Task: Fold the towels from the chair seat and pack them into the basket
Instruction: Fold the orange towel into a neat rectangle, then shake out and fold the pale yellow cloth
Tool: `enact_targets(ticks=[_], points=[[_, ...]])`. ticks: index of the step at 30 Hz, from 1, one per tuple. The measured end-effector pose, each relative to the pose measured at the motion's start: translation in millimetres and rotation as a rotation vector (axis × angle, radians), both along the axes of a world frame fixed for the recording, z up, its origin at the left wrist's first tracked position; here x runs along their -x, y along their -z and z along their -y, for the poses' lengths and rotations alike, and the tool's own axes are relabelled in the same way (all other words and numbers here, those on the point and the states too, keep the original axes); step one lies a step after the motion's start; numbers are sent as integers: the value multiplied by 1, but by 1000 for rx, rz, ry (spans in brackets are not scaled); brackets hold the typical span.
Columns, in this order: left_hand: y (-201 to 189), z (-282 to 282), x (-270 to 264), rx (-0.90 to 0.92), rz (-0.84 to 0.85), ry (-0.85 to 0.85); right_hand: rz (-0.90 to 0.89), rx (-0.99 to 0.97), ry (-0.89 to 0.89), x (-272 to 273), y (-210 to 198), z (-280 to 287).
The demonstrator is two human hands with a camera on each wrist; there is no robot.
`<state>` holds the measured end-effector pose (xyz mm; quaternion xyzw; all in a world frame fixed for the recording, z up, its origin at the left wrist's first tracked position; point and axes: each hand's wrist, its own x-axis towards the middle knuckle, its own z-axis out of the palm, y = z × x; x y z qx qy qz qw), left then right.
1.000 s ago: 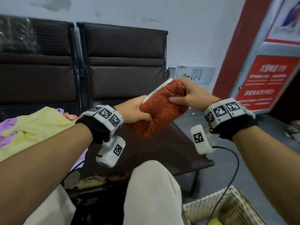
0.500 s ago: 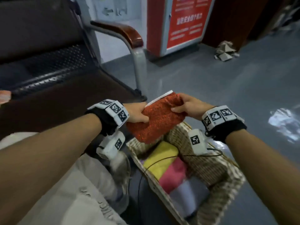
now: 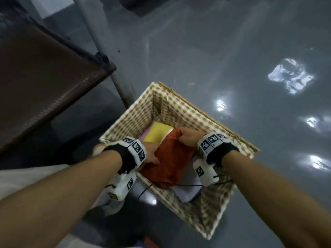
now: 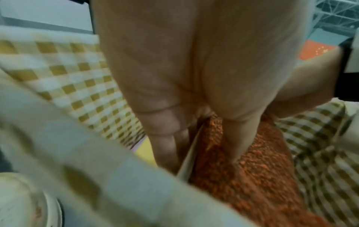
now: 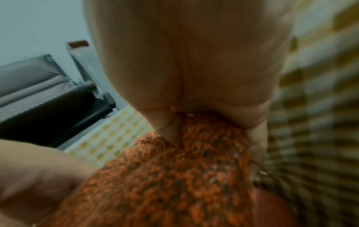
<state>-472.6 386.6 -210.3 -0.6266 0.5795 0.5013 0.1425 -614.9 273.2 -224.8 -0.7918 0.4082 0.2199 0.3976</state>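
Note:
A folded orange towel (image 3: 172,161) sits inside the wicker basket (image 3: 238,138), which has a checked cloth lining. My left hand (image 3: 151,153) grips the towel's near left corner, thumb on top of the pile (image 4: 239,176). My right hand (image 3: 188,138) pinches its far right corner (image 5: 174,176), against the basket's right wall. A folded yellow towel (image 3: 157,134) lies beside it at the far end, and a pale lavender one (image 3: 187,191) shows under its near end. The towel's lower face is hidden.
The basket stands on a glossy grey floor (image 3: 223,56). The brown chair seat (image 3: 41,76) and its metal leg (image 3: 107,56) are to the left, close to the basket's far corner. My light trouser leg (image 3: 32,176) is at the lower left.
Both hands have carried the orange towel from above the chair seat over to the right and lowered it into the basket. My view has tilted down onto the basket.

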Motion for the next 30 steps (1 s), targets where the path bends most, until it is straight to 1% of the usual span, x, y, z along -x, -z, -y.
enact_targets(ticks=[3,5,7,9,12,14,16,18,21,23,26,28,30], points=[[8,3,3,-49,38,5,-47,34,60,5,25,0],[10,4,1,-76,61,-3,-87,81,44,7,41,-2],[7,3,-4,-66,35,-46,-140,112,16,7,54,-6],[0,0,-11,-35,-10,-130,-167,114,38,6,65,-11],[-18,-3,-27,51,-48,-234,-176,112,82,4,65,-14],[-34,-6,-36,129,-49,-333,-159,127,105,0,53,-14],[-53,-10,-46,223,-57,-427,-116,195,59,-8,32,-13],[-76,-15,-56,291,-29,-450,-39,234,-6,-23,5,-13],[-120,-25,-80,397,-10,-464,165,307,-110,-61,-53,-16],[-154,-34,-101,495,17,-500,277,359,-183,-95,-97,-21],[-203,-55,-135,639,77,-600,373,416,-294,-155,-160,-34],[-235,-83,-165,771,174,-695,450,482,-410,-203,-205,-50],[-260,-114,-193,866,241,-760,505,544,-527,-250,-246,-70]])
